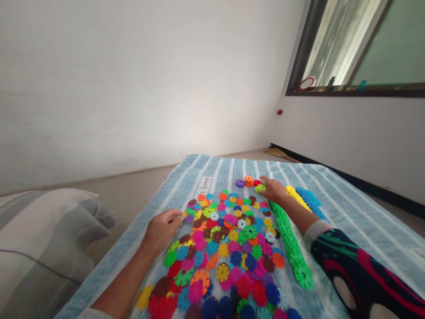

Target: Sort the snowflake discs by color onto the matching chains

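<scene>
Head view: lower left, my curled left hand (pixel 162 228) is by bright discs (pixel 223 249); mid-right, my half-open right hand (pixel 274 190) is by lime discs (pixel 260 188). I can't tell what they hold.

1. On the cloth (pixel 348 199), across the near and middle parts: loose discs (pixel 223 250).
2. Just right of these: a disc row (pixel 288 239), running near to far.
3. Farther right: two more rows (pixel 298 197), side by side.
4. Beyond the loose discs: small stacks (pixel 249 180).
5. At the loose discs' left edge: left hand (pixel 164 228).
6. By the rightmost stacks: right hand (pixel 274 191).
7. Left of the cloth: draped fabric (pixel 43 226).
8. Far right: a window (pixel 375 48).
</scene>
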Action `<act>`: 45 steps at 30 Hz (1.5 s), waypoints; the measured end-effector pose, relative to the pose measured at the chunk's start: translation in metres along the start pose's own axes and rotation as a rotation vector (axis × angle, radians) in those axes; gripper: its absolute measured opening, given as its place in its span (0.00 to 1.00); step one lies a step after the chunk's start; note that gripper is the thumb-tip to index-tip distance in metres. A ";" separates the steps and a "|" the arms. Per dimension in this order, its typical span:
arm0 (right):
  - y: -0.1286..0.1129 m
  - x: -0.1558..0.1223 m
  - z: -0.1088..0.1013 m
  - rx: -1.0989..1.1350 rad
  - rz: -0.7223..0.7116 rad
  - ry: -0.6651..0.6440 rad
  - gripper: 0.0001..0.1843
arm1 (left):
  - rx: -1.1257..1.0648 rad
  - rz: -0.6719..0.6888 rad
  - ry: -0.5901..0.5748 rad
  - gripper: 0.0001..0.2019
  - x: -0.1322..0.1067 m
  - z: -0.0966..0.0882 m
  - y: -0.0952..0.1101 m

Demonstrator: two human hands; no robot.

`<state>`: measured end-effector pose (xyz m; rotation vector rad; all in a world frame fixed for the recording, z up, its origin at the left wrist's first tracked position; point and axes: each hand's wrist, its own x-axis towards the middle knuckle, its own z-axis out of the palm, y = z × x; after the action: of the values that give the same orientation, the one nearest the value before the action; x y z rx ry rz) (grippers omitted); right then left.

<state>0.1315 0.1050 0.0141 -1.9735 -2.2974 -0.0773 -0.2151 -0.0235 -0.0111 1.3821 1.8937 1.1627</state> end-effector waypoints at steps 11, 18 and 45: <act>-0.003 0.014 0.010 -0.057 -0.038 -0.031 0.27 | 0.030 0.018 -0.021 0.19 0.004 0.002 -0.013; -0.002 0.005 0.006 -0.049 -0.071 0.027 0.25 | 0.046 0.039 -0.012 0.19 0.002 0.003 -0.009; -0.100 -0.170 0.017 0.307 -0.692 0.047 0.09 | 0.195 0.156 -0.041 0.20 0.006 0.010 -0.024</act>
<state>0.0568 -0.0751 -0.0192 -0.9710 -2.6472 0.1599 -0.2207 -0.0169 -0.0368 1.6719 1.9403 1.0342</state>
